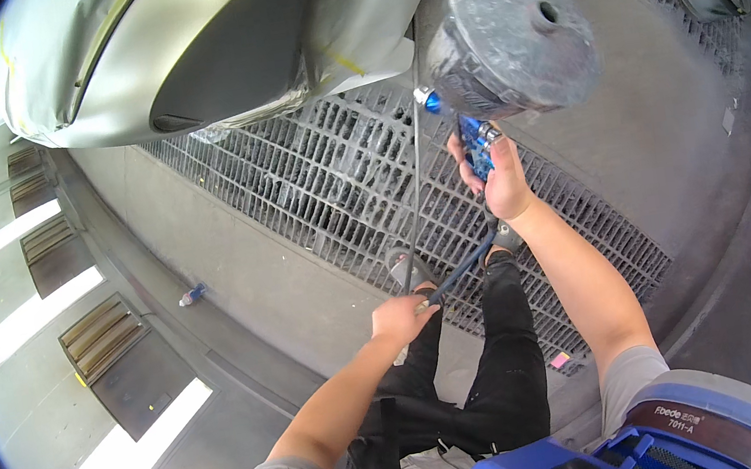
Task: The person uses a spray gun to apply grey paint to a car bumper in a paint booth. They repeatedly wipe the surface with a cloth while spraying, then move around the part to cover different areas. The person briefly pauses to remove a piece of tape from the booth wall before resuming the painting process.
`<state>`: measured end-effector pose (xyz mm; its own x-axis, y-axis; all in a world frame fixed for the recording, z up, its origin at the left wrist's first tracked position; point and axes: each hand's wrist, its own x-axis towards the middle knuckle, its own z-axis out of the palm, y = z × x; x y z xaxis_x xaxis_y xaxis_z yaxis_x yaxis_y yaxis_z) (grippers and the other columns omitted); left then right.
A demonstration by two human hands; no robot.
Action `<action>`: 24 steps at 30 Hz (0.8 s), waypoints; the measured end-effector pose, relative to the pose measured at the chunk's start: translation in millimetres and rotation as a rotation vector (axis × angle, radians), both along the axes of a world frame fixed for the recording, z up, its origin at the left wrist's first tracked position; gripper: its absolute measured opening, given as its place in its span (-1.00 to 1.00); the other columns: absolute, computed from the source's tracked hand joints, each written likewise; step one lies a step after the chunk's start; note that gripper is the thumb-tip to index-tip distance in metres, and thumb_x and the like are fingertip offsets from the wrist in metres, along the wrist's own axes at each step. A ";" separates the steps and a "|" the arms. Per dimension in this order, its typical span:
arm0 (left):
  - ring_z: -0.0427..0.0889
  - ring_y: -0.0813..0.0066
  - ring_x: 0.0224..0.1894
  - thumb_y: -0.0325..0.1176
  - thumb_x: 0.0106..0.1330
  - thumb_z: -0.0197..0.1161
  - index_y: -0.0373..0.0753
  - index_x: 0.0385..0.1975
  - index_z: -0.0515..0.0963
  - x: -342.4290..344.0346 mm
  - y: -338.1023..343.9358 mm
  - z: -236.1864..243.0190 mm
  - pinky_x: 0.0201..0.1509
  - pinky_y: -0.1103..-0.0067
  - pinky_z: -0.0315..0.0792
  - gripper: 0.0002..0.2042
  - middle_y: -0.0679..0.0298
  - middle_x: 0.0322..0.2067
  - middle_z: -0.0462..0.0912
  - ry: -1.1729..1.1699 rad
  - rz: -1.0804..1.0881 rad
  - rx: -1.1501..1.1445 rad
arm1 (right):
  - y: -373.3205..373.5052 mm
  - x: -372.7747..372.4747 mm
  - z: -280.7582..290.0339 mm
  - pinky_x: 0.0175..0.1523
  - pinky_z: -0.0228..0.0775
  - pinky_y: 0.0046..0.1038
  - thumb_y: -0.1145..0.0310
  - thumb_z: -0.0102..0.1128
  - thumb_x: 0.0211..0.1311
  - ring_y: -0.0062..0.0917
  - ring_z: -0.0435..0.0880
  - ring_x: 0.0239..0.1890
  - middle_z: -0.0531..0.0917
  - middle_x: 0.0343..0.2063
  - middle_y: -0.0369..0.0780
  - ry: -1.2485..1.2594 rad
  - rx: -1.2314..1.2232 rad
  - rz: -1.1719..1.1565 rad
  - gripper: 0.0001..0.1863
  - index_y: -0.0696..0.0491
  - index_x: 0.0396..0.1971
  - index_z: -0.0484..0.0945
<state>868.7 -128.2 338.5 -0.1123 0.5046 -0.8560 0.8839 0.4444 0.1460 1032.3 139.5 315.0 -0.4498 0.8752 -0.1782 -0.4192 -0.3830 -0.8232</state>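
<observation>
Right of centre, the right hand [506, 180] grips a blue metal spray gun [474, 136], nozzle [427, 100] and axis pointing upper left (round grey cup [510, 33] half hiding it); the left hand [402, 319] clasps a dark hose [462, 270].

Bright rectangular light panels [141, 456] and louvered vents [102, 338] line the pale wall [26, 408] at left. Steel grating [310, 181] crosses the dusty gray floor [669, 136].

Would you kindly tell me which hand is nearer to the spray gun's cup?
Right: the right hand grips the spray gun just below its grey cup; the left hand holds the hose, farther down and left in the picture.
</observation>
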 end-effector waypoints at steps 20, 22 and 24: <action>0.78 0.08 -0.10 0.17 0.32 0.37 0.11 -0.08 0.78 10.3 16.4 78.0 -0.07 0.21 0.64 -0.64 0.19 -0.20 0.81 -0.047 0.061 0.188 | 51.1 21.9 116.3 -0.61 0.24 -0.58 -0.59 -0.37 0.41 -0.71 0.33 -0.72 0.57 -0.38 -0.27 0.093 -0.235 0.139 -0.02 0.20 -0.20 0.48; 0.78 0.08 -0.10 0.16 0.32 0.37 0.12 -0.07 0.78 6.4 11.7 81.7 -0.07 0.21 0.64 -0.64 0.19 -0.20 0.81 -0.013 0.119 0.195 | 50.5 19.2 125.7 -0.60 0.23 -0.59 -0.60 -0.37 0.41 -0.72 0.33 -0.72 0.56 -0.38 -0.30 -0.001 -0.180 -0.010 -0.04 0.16 -0.23 0.48; 0.78 0.10 -0.10 0.16 0.32 0.37 0.14 -0.05 0.78 -0.6 5.9 87.3 -0.06 0.22 0.64 -0.65 0.21 -0.20 0.81 -0.017 0.157 0.198 | 42.8 11.2 137.2 -0.61 0.23 -0.57 -0.61 -0.36 0.41 -0.71 0.31 -0.73 0.54 -0.39 -0.31 -0.024 -0.235 -0.077 -0.04 0.15 -0.24 0.46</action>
